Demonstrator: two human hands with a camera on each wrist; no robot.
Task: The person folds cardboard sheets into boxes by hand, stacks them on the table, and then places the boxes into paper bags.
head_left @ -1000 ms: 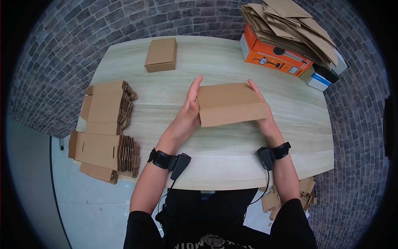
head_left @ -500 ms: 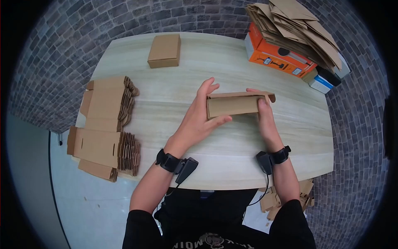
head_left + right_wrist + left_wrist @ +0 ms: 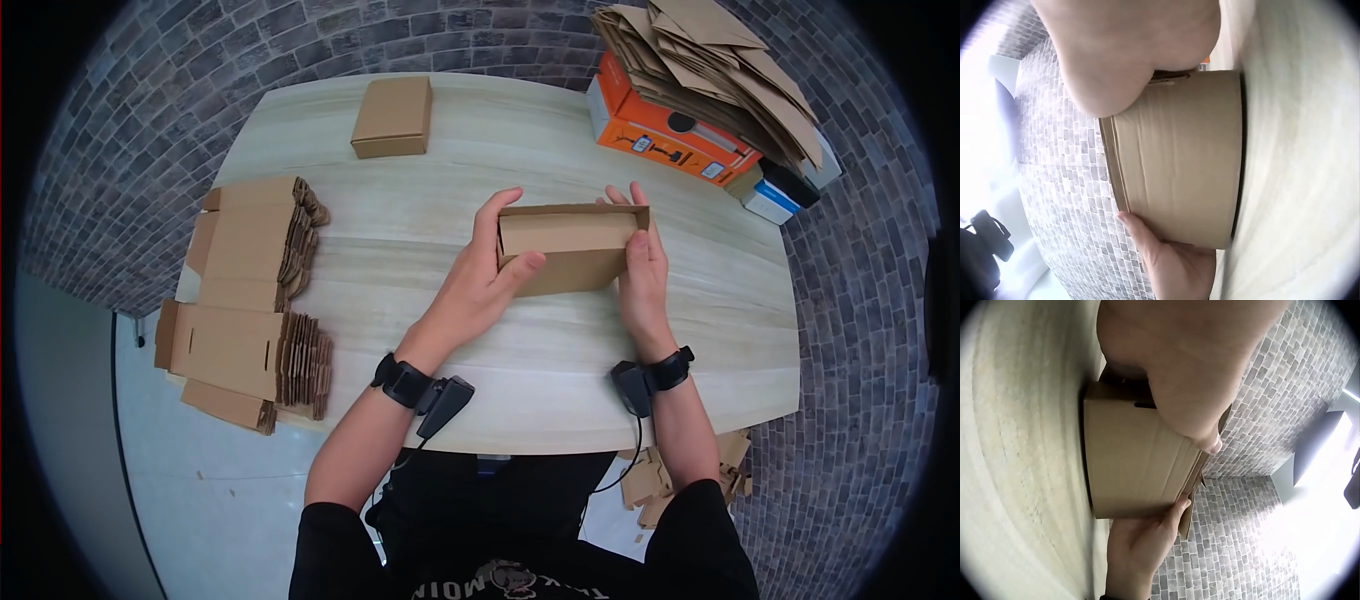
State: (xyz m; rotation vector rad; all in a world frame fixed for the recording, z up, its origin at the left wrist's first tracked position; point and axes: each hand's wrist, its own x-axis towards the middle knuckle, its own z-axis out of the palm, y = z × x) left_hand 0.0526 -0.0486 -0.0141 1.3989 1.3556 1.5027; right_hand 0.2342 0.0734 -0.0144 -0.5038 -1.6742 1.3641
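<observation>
Between both hands a brown cardboard box (image 3: pixel 572 274) stands on its long side, its lower edge right at the tabletop in both wrist views. Its narrow upper side shows a recessed panel inside raised edges. My left hand (image 3: pixel 468 290) grips the left end, thumb over the near upper edge and fingers round the far side. At the right end, my right hand (image 3: pixel 645 290) holds the box with its thumb at the near upper corner; its other fingers reach behind. A small dark slot shows in the box's wall (image 3: pixel 1129 456) near the left hand.
A closed cardboard box (image 3: pixel 393 115) sits at the table's back left. Stacks of flat box blanks (image 3: pixel 240 245) line the left edge. At the back right, folded cardboard (image 3: pixel 715 60) is piled on an orange box (image 3: pixel 670 150). Cardboard pieces (image 3: pixel 650 485) lie on the floor.
The box has turned from its broad face up to standing on its long side, recessed side up. Both thumbs have come onto its near upper edge.
</observation>
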